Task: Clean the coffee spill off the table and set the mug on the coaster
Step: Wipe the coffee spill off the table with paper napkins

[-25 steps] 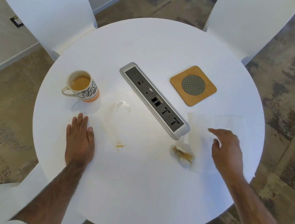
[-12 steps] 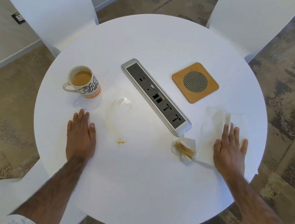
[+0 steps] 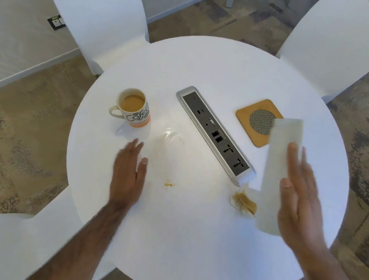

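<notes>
White paper towel (image 3: 278, 173) is up off the counter (image 3: 190, 244) here, hanging as a long folded strip just right of the silver power strip (image 3: 216, 135). The right hand (image 3: 301, 199) has it, fingers mostly straight and spread, so the sheet looks pinned between thumb and palm more than properly gripped. I can't see the actual contact. My guess is it's lifted to carry over to the mess.

The coffee spill sits left of the power strip: a faint wet patch (image 3: 172, 138) and a small tan blob (image 3: 169, 184) nearer the person. A crumpled, coffee-stained napkin (image 3: 244, 203) lies at the near end of the power strip, probably used up.

The left hand (image 3: 129, 175) lies flat and open on the counter left of the strip, holding nothing, likely just bracing.

The mug (image 3: 134, 107), with coffee in it, stands upright well left of the strip. The cork coaster (image 3: 259, 122) is on the opposite side with nothing on it, so that part's not done yet.
</notes>
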Demonstrator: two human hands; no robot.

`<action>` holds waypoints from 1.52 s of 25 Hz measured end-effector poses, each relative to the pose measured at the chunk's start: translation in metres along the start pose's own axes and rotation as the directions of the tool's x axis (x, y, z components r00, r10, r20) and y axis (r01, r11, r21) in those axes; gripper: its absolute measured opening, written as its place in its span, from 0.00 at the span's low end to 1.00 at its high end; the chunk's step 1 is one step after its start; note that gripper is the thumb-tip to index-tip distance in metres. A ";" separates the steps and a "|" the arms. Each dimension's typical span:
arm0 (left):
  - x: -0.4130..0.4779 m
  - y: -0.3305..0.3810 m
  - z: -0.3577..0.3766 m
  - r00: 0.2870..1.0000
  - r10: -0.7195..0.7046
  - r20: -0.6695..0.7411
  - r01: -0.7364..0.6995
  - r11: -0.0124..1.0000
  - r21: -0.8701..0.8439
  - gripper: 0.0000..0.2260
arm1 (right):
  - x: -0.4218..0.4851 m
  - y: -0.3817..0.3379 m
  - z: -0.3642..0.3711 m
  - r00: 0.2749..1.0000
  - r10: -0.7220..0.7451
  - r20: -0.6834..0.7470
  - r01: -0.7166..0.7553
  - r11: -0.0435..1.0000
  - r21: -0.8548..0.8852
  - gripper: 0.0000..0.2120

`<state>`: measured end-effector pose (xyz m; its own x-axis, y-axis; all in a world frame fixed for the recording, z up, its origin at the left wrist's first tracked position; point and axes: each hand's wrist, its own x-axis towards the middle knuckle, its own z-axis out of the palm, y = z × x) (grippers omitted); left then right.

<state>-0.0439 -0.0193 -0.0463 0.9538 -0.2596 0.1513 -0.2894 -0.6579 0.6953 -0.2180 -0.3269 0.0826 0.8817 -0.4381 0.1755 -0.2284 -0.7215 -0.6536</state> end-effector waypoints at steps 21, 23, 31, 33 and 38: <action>0.003 0.032 0.013 0.937 -0.347 0.029 0.348 0.937 -0.031 0.24 | 0.037 -0.052 0.241 0.943 -0.028 0.331 0.189 0.866 -0.464 0.28; 0.005 0.025 0.008 0.922 -0.373 -0.099 0.368 0.927 -0.070 0.21 | 0.038 -0.062 0.234 0.969 -0.123 0.216 0.206 0.882 -0.424 0.26; -0.001 0.016 -0.012 0.525 -0.822 0.222 0.660 0.228 -0.716 0.13 | 0.024 -0.068 0.201 0.961 -0.156 0.227 0.173 0.983 -0.056 0.41; 0.000 0.020 -0.016 0.440 -0.819 0.367 0.670 0.027 -0.742 0.10 | 0.005 -0.057 0.193 0.861 -0.345 0.374 0.377 0.926 -0.016 0.56; 0.009 0.025 -0.020 0.523 -0.782 0.340 0.663 0.122 -0.738 0.11 | 0.005 -0.032 0.173 0.906 -0.408 0.111 0.422 0.865 -0.272 0.26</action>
<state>-0.0413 -0.0236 -0.0133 0.6971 0.1379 -0.7036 0.6571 0.2697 0.7039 -0.1352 -0.2133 -0.0230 0.9379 -0.0435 0.3442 0.0623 -0.9548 -0.2906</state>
